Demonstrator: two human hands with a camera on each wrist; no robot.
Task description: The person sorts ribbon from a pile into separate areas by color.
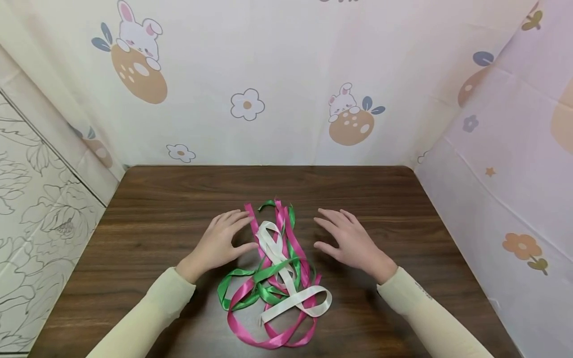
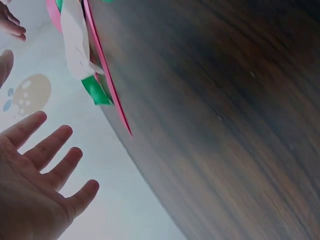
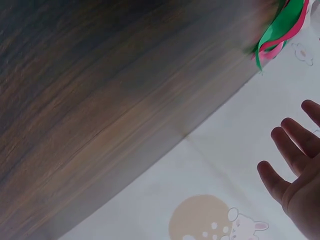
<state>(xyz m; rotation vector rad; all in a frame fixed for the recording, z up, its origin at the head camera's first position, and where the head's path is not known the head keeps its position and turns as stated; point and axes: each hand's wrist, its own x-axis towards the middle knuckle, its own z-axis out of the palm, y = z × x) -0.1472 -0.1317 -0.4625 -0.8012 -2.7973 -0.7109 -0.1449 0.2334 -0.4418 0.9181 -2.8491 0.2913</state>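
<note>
A loose tangle of satin ribbons lies at the middle of the table in the head view: a pink ribbon (image 1: 239, 328), a green ribbon (image 1: 226, 288) and a white ribbon (image 1: 286, 278), looped over one another. On the left of the pile is my left hand (image 1: 219, 243), fingers spread, its tips close to a pink strand. My right hand (image 1: 351, 243) stands on the other side, apart from the ribbons, fingers extended. Both wrist views show spread fingers with nothing held. Ribbon ends, including a green ribbon (image 3: 285, 25), appear at the upper corner there.
The dark wooden table (image 1: 380, 194) reaches back to a pale curtain (image 1: 286, 59) printed with rabbits and flowers. More printed cloth (image 1: 515, 164) hangs along the right side. A panel with line-drawn flowers (image 1: 36, 223) stands on the left.
</note>
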